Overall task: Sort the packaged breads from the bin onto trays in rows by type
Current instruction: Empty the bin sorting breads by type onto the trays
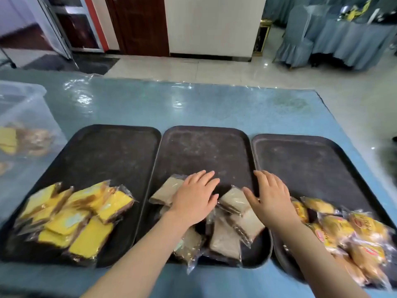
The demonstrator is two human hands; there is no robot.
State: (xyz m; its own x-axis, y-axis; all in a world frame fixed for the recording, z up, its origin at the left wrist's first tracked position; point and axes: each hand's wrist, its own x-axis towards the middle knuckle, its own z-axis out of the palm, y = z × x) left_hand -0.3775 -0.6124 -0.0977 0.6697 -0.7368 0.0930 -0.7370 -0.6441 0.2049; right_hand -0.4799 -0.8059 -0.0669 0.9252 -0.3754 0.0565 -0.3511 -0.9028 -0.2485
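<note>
The table [193, 104], under a blue cloth and clear film, carries three dark trays side by side. The left tray [107, 147] holds yellow cakes [86, 220] heaped at its 6 o'clock end. The middle tray [204, 147] holds pale brown breads [227, 237], also at 6 o'clock. The right tray [311, 160] has orange-labelled buns [348, 231] piled toward 5 o'clock. Sorting by type looks well advanced, but each pile is loose and overlapping, so the rows are not yet made. The clear bin [23, 125] at 9 o'clock has a few packs left inside, blurred.

All packs are in shiny clear wrappers, flat and slippery-looking.

The left hand [194, 196] lies flat on the brown pile, fingers straight and apart, gripping nothing. The right hand [270, 196], likewise spread, hovers or rests over the pile's right edge; contact is unclear.
</note>
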